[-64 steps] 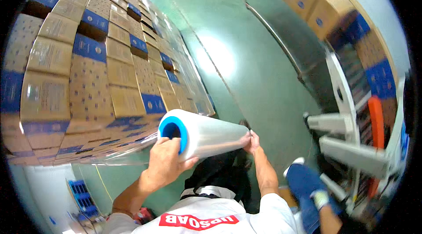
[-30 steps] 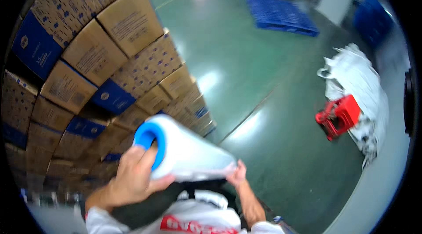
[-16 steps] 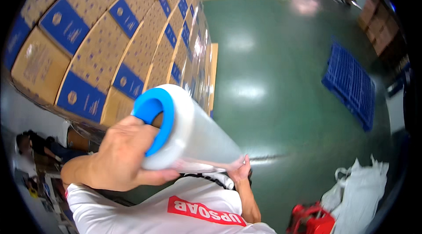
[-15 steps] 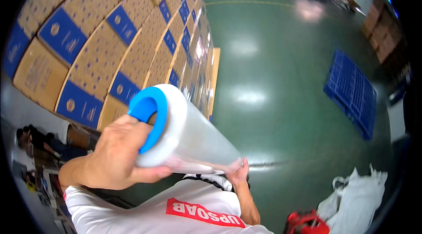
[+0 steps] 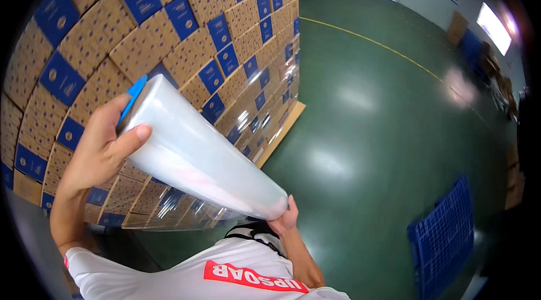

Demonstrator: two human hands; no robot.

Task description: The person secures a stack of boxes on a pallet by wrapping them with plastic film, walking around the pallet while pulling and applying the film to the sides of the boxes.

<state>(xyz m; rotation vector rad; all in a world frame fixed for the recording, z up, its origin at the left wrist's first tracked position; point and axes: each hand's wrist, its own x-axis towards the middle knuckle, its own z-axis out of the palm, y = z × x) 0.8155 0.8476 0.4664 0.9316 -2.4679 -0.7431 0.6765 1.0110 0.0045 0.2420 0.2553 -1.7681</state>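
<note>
The green floor (image 5: 349, 142) fills the right half of the view, its outer parts lost in the dark fisheye rim. At left stands a tall stack of brown-and-blue cartons (image 5: 191, 4), cut off by the upper border; clear film (image 5: 256, 111), visible chiefly by its glare, covers its lower right part. A blue pallet (image 5: 448, 238) lies at lower right, partly lost in the dark border. The wearer's white shirt (image 5: 169, 277) is cropped below. The film roll (image 5: 197, 153) slants between the two hands, in front of the stack, and hides part of it; a transparent sheet hangs beneath, its exact edges hard to trace. The left hand (image 5: 104, 145) clasps the upper end, thumb along the outside, fingers partly concealed behind the end. The right hand (image 5: 285, 220) grips the lower end, thumb raised at its edge, remaining fingers largely out of sight. The blue core ring (image 5: 133, 96) appears only edge-on; its opening is hidden.
</note>
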